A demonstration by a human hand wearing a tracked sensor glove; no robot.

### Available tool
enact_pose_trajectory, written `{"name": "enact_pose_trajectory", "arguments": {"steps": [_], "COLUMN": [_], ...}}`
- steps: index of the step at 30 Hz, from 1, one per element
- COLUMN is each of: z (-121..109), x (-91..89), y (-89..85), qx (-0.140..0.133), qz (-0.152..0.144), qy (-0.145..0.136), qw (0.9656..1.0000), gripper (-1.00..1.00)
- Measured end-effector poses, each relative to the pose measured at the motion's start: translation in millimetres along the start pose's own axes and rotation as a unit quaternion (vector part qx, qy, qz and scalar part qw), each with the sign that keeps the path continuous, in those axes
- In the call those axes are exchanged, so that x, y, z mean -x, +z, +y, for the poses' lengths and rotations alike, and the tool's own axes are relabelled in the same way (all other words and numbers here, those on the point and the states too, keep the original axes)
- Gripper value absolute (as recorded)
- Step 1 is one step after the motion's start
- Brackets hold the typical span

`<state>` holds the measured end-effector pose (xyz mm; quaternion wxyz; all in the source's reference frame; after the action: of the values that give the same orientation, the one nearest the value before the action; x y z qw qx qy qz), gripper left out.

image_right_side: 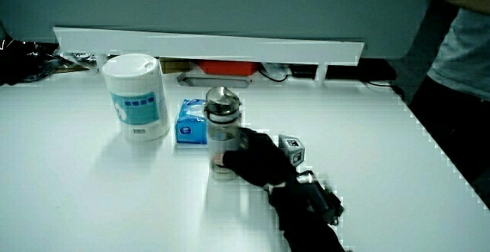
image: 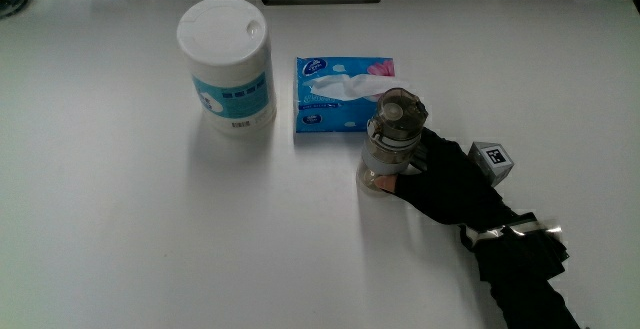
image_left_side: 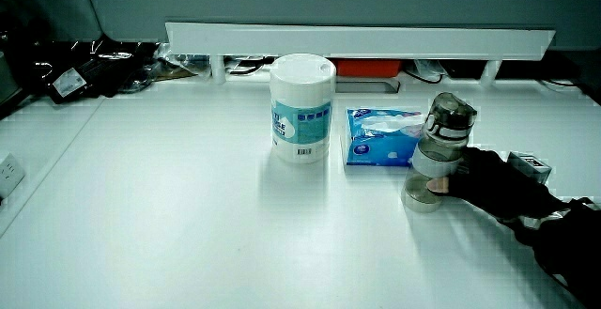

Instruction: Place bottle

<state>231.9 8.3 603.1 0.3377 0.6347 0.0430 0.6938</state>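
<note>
My grip (image: pixel 425 174) wraps the bottle (image: pixel 392 141) low on its body, keeping it upright as its base meets the bench (image: pixel 150 239), just beside the tissue pack (image: pixel 335 94).

No legible text, wipes canister (image: pixel 226 64) label and tissue pack (image: pixel 340 93) print unreadable

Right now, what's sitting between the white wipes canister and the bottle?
The blue tissue pack lies between the wipes canister and the bottle, clearest in the main view. The hand grips the bottle.
</note>
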Motion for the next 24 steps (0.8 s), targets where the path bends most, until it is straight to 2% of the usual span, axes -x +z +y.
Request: {"name": "enact_pose_trajectory", "arguments": {"steps": [2, 7, 9, 10, 12, 13, 15, 18, 19, 21, 22, 24], "z": [0, -1, -1, -3, -5, -8, -11, -23, -30, -43, -49, -63], "x": [-0.9, -2.7, -6.3, -0.7, -5.2, -0.9, -2.4, 2.0, 4.5, 10.0, 10.5, 10.4], "y": [0.0, 1.1, 3.6, 0.2, 4.7, 3.1, 6.4, 4.9, 3.2, -0.7, -0.9, -1.9], "qx": [0.002, 0.003, -0.003, -0.002, -0.009, -0.005, -0.006, -0.004, -0.011, -0.029, -0.033, -0.068], "qz": [0.003, 0.001, -0.007, -0.003, -0.003, 0.004, -0.003, -0.012, -0.013, -0.012, -0.022, -0.038], "qy": [-0.001, -0.006, -0.009, -0.005, -0.008, 0.001, -0.001, 0.012, 0.005, 0.024, 0.032, 0.045], "qw": [1.0, 1.0, 0.9999, 1.0, 0.9999, 1.0, 1.0, 0.9998, 0.9998, 0.9992, 0.9987, 0.9959], "gripper": [0.0, -0.23, -0.32, -0.36, -0.45, -0.5, -0.59, -0.73, -0.77, -0.86, -0.91, -1.0]}}
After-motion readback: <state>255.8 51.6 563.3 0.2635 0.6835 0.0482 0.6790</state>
